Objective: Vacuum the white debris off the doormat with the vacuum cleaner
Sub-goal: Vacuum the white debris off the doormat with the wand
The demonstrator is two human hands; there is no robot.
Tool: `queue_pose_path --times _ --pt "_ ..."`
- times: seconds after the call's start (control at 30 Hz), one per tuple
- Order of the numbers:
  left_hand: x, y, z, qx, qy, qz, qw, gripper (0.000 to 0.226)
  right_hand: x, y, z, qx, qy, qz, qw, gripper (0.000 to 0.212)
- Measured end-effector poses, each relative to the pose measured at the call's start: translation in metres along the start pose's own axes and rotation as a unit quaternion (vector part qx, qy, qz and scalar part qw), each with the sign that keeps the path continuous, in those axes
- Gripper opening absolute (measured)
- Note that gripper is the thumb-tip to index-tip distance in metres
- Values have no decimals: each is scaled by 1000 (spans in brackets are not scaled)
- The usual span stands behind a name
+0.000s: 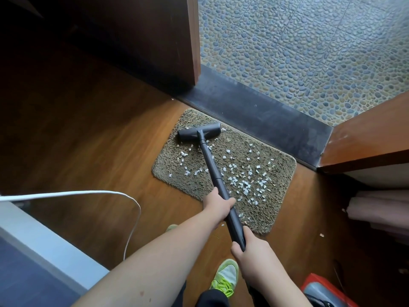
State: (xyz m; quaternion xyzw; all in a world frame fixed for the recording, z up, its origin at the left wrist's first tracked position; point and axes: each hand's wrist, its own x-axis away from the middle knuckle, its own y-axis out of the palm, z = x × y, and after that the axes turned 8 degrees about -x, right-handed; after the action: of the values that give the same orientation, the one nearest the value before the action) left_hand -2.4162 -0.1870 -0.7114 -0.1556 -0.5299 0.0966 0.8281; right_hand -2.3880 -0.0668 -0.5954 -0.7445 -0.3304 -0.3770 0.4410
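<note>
- Wooden floor [88,129] runs up to a dark threshold [254,111], with pebble paving [309,52] beyond.
- I see the doormat [172,167] lying just beside that threshold, white debris [243,185] scattered mostly over its middle and near half.
- My left hand [218,206] wraps the vacuum cleaner wand [212,167] partway down; my right hand [252,251] grips its upper end.
- I see the vacuum head [190,132] resting on the mat's far left corner.
- White cable [132,209] loops at left.
</note>
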Motion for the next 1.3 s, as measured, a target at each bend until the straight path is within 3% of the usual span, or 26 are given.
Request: queue_pose_path --times 0.13,0.3,0.6,0.7,0.77,1.3 --pt "6 6 -3 5 -2 -1 1000 51 6 0 6 -2 -6 2 1000 22" --pt "12 12 -10 14 -9 -4 1000 66 12 1 16 -20 -8 -2 1000 25" --pt "-1 1 -7 -3 0 8 1000 60 1 5 6 -9 -14 7 1000 36" --pt "-10 -8 -1 -2 -4 14 1000 36 -9 4 -4 3 -14 5 1000 29" --pt "-15 -14 4 -3 0 18 1000 32 -15 1 -12 3 -19 6 1000 21" --pt "-26 -31 25 3 4 16 1000 38 -35 -5 -31 18 -28 19 999 22"
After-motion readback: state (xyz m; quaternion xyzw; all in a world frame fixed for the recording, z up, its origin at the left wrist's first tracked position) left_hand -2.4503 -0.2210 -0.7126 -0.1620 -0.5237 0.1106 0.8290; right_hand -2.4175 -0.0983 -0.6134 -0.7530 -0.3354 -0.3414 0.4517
